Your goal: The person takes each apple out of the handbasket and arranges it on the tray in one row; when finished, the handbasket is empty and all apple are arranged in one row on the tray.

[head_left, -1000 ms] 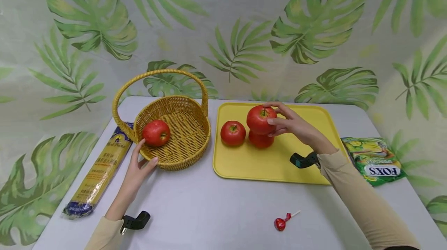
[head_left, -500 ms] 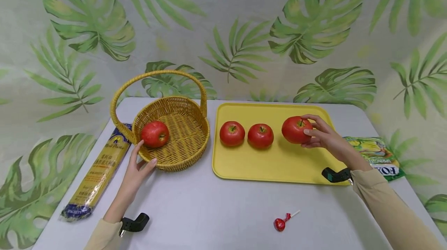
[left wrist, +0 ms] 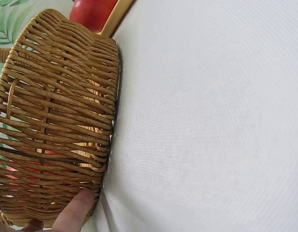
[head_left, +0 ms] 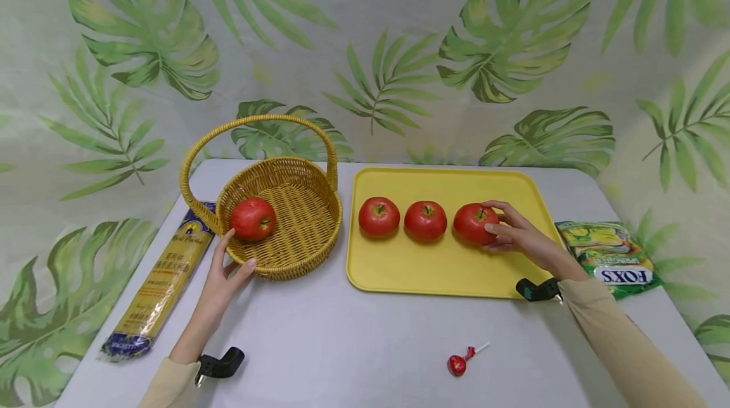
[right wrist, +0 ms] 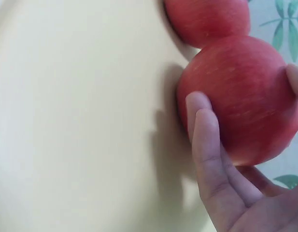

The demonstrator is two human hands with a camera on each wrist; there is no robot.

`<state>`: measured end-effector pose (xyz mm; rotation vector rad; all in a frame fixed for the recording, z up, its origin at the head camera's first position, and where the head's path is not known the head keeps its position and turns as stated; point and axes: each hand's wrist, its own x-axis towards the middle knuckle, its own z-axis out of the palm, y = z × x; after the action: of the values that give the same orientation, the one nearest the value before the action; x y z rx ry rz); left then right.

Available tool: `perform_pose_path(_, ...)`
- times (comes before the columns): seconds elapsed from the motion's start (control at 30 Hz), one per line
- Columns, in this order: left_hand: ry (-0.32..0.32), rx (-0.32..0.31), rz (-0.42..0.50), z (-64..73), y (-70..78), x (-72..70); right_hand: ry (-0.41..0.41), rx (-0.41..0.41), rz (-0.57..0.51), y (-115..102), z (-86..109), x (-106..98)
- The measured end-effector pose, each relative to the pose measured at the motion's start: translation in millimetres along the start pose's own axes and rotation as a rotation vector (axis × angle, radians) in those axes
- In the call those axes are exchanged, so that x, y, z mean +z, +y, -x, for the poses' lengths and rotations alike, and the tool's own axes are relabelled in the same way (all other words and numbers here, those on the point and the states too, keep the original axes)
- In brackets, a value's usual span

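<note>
In the head view my right hand (head_left: 516,237) holds a red apple (head_left: 472,223) at the right of two others. Fingers and thumb spread round this apple (right wrist: 240,101) in the right wrist view, low over the tray. The middle apple (head_left: 425,221) and the left apple (head_left: 379,216) stand beside it in a row on the yellow tray (head_left: 422,272). At left, my left hand (head_left: 224,278) touches the near left side of a wicker basket (head_left: 302,259), fingers spread at its rim and outer wall (left wrist: 57,121). One apple (head_left: 253,218) lies inside the basket.
A pack of spaghetti (head_left: 162,281) lies left of the basket, partly behind it. Right of the tray is a green Fox's bag (head_left: 610,256). A red lollipop (head_left: 457,365) lies near the front. The basket's tall handle (head_left: 256,118) arches above it.
My right hand has carried its apple rightward from above the middle apple, then down and slightly back left to the tray's surface. The left hand and basket have stayed in place.
</note>
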<state>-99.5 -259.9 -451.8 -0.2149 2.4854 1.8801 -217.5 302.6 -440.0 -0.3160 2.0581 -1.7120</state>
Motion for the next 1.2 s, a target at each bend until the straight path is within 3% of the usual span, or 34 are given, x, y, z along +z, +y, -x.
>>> perform_pose_path(0.43, 0.005, 0.022, 0.013, 2.9, 0.1, 1.9, -0.081, 0.067, 0.024, -15.5, 2.9, -6.5)
perform_pose_path(0.53, 0.006, 0.019, 0.009, 3.0, -0.4, 2.2, -0.057, 0.039, 0.084, -21.9, 4.0, -9.0)
perform_pose_path(0.7, 0.006, 0.016, 0.007, 2.7, -0.2, 1.9, -0.007, -0.079, 0.182, -37.9, 4.6, -7.4)
perform_pose_path(0.97, 0.011, 0.032, 0.016, 1.7, -1.4, 2.0, -0.041, -0.203, 0.208, -64.8, -9.2, 23.8)
perform_pose_path(1.2, 0.021, 0.031, 0.002, 0.1, -3.4, 1.7, -0.152, -0.242, 0.153, -85.6, -41.2, 74.6)
